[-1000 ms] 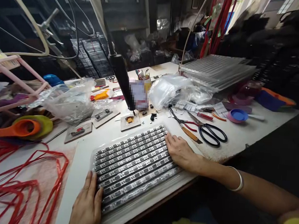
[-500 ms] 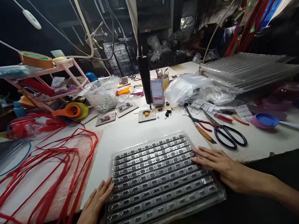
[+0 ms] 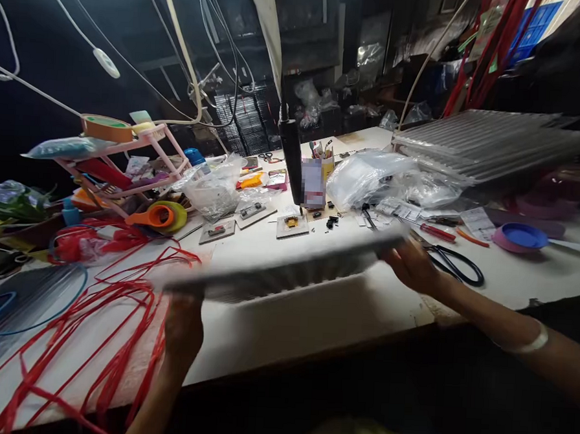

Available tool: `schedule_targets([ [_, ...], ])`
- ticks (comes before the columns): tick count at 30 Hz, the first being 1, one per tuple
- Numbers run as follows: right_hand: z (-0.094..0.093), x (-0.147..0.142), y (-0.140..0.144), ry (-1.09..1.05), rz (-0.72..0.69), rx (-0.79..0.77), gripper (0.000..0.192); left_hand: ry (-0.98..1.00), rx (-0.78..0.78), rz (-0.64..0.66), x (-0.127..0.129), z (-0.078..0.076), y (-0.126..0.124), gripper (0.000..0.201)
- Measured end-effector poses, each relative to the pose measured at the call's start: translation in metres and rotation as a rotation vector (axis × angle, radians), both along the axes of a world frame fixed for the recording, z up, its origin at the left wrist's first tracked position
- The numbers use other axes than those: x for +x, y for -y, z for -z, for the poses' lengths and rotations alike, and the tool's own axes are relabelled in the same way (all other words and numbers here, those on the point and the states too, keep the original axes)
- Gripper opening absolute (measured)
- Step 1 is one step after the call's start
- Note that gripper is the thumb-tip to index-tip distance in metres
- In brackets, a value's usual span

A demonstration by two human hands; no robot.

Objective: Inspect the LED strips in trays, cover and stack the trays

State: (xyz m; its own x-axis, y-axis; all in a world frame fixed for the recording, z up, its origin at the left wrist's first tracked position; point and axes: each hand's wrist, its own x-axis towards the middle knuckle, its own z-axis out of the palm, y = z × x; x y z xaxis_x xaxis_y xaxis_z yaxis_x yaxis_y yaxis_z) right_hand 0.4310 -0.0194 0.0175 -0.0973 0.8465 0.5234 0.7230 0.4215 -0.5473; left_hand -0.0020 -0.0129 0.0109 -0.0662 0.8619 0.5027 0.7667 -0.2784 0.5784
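A plastic component tray [image 3: 287, 272], smeared by motion, is held up above the white worktop and seen nearly edge-on. Its rows of small parts cannot be made out from this angle. My left hand [image 3: 184, 328] grips the tray's left end from below, its fingers mostly hidden. At the other end my right hand [image 3: 412, 265] is closed around the tray's right edge. Close to that hand lies a pair of scissors [image 3: 462, 262] with dark looped handles.
Red plastic straps [image 3: 114, 324] sprawl across the left side. Behind the tray are a dark hanging tool [image 3: 291, 162], small flat fixtures [image 3: 292, 225] and plastic bags [image 3: 370, 176]. Stacked trays [image 3: 479, 139] stand at back right, a pink rack [image 3: 162, 145] at left.
The tray has gone from lying face up at the worktop's front to being raised and tilted edge-on. Both hands have closed on its ends and moved with it. The view has shifted slightly.
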Motion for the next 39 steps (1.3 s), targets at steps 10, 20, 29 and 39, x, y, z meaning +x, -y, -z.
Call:
schedule_targets([
  [10, 0.009, -0.03, -0.042, 0.207, 0.156, -0.515, 0.046, -0.43, -0.471, -0.179, 0.011, -0.001, -0.037, 0.058],
  [20, 0.026, -0.032, -0.022, 0.523, 0.218, -0.62, 0.045, -0.807, -0.557, -0.065, 0.018, 0.017, -0.022, 0.059],
  [29, 0.068, -0.043, 0.048, 0.127, 0.224, -0.212, 0.041, -0.196, -0.275, -0.078, -0.003, 0.06, 0.019, 0.062],
  [39, 0.03, -0.056, 0.047, -0.559, 0.016, -0.135, 0.035, 0.366, -0.328, -0.184, 0.019, 0.026, 0.037, 0.054],
])
